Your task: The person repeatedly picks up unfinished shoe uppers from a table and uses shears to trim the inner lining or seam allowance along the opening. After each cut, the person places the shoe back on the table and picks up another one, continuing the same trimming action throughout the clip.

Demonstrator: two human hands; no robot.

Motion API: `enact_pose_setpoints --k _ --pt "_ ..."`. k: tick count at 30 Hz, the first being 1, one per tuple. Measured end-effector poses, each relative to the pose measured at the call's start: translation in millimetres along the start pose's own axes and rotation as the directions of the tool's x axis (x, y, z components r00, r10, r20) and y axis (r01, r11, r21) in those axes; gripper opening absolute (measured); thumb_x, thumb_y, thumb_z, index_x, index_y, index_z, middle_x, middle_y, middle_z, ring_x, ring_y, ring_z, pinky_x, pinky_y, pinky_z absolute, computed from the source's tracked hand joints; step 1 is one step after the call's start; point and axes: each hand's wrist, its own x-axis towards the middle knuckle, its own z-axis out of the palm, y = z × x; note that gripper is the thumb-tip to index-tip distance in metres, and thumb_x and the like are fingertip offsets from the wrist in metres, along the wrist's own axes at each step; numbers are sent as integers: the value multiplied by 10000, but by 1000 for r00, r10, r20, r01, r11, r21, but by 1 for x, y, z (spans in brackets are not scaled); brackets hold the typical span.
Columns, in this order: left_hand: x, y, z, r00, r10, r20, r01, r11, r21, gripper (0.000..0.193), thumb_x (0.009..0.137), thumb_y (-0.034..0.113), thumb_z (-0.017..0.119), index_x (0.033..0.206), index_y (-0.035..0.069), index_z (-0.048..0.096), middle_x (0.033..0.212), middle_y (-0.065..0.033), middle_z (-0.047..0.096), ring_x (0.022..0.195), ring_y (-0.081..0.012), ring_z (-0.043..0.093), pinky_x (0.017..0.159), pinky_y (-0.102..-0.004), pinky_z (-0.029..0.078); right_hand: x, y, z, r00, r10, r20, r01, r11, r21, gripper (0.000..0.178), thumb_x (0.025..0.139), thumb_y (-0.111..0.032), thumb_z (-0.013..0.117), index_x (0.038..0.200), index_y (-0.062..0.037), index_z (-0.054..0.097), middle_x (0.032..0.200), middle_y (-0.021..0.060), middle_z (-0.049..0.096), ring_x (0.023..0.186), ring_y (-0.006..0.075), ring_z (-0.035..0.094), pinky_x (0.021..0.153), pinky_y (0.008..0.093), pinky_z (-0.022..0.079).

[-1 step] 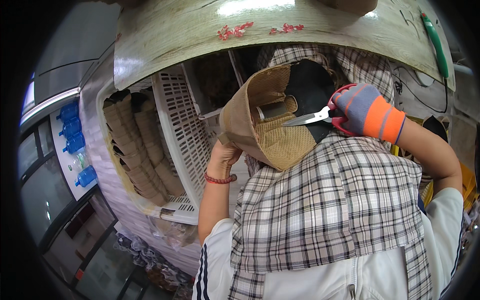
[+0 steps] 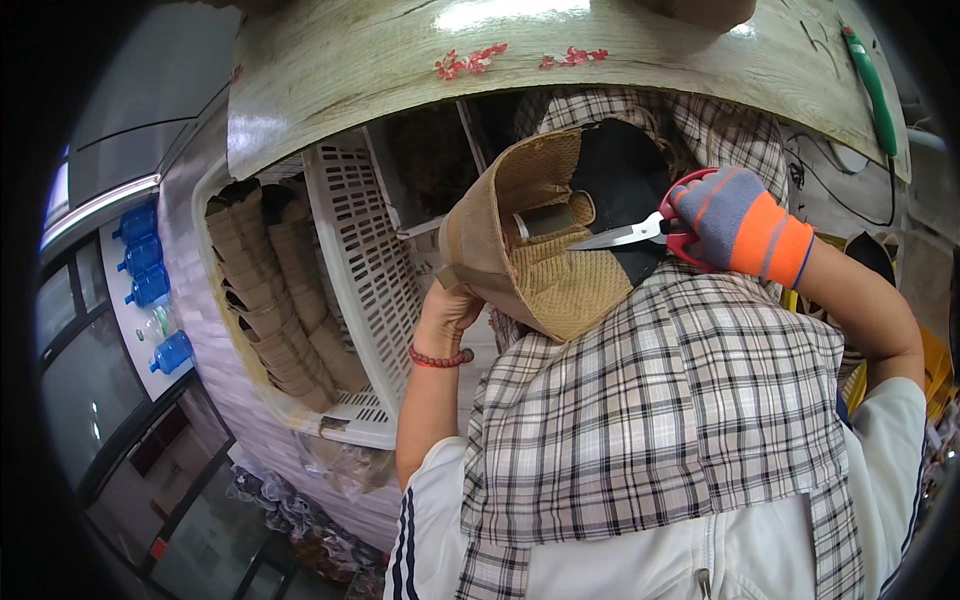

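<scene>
Mid-frame, the tan woven-textured shell [image 2: 478, 245] seemed light and softly stiff — best taken by its rim. My left hand [image 2: 456, 306] gripped its lower-left side; my gloved right hand [image 2: 735, 222] held red-handled scissors [image 2: 618, 237].

The left of 2 head-worn fisheye cameras looks steeply down from near above the left hand [image 2: 457, 304] and right hand [image 2: 738, 222], with the table [image 2: 370, 85] ahead across the top and edges curving toward its black rim.
</scene>
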Motion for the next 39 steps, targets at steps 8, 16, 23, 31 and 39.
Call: enact_pose_setpoints --k 8,16,23,31,39 --pt "1 -5 -6 999 21 -26 -21 1000 4 501 724 -67 828 1125 50 553 960 -127 709 860 -201 705 727 -289 597 9 -1 1 987 -105 -118 112 992 55 287 781 -287 768 988 -92 723 850 75 716 807 254 699 708 357 558" --pt "2 -7 -14 1000 17 -11 -17 999 40 471 719 -65 834 1083 48 558 978 -126 707 882 -203 703 743 -291 594 13 5 -3 997 -81 21 79 994 76 288 779 -275 764 990 -84 720 856 84 712 816 274 698 726 362 562" --pt "0 -1 4 999 17 -38 -16 1000 21 457 700 -75 844 1030 60 559 944 -64 666 868 -167 672 760 -278 575 9 -8 22 1000 18 -3 -18 996 84 342 743 -336 794 986 -105 727 865 82 722 831 273 708 740 360 565" --pt "-5 -3 6 997 58 -43 -55 997 55 404 711 -67 836 1000 54 580 889 -4 611 830 -127 619 747 -238 529 -1 -17 12 996 91 8 -90 994 -67 325 796 -380 772 991 -123 728 834 65 727 786 261 712 730 358 563" --pt "-9 3 19 998 59 22 -60 997 41 421 755 -47 803 1128 -5 610 1059 -120 696 967 -197 687 859 -310 582 6 -14 9 988 -26 -154 28 1000 14 278 798 -322 768 965 -109 708 907 66 725 820 263 699 716 368 556"
